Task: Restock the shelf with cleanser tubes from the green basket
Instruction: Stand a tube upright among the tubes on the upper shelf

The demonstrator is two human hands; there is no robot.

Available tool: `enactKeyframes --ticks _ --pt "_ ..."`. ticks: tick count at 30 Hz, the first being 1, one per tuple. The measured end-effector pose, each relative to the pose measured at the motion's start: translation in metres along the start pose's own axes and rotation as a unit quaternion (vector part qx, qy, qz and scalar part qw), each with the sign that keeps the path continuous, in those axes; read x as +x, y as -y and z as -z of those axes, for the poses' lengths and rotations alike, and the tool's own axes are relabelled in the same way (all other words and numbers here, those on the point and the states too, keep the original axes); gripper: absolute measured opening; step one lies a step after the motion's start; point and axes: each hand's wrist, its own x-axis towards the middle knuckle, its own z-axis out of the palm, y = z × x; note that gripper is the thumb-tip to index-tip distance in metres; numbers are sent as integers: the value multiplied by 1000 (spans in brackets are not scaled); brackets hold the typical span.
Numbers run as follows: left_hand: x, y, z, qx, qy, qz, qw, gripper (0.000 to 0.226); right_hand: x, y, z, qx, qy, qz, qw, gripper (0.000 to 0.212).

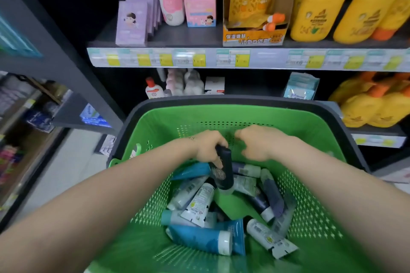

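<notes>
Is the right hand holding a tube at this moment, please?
No, the right hand hovers empty above the green basket, while the left hand grips the dark tube.

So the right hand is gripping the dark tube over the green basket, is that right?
No, it is the left hand that grips the dark tube over the green basket; the right hand holds nothing. The head view shows it.

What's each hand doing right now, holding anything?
Left hand: grips a dark tube over the green basket.
Right hand: open, fingers loosely curled, holding nothing.
</notes>
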Motion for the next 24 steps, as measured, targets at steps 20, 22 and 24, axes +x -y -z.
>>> enactKeyframes --ticks 20,22,24 --pt "-97 -12 118 -327 -189 -33 925 30 -16 24 46 463 -143 111 868 55" --pt "-103 -13 121 -338 -183 -28 923 48 -24 24 65 473 -164 122 857 46" --pt "-109 -17 127 -341 -191 -29 920 60 -35 25 88 479 -190 141 845 40"
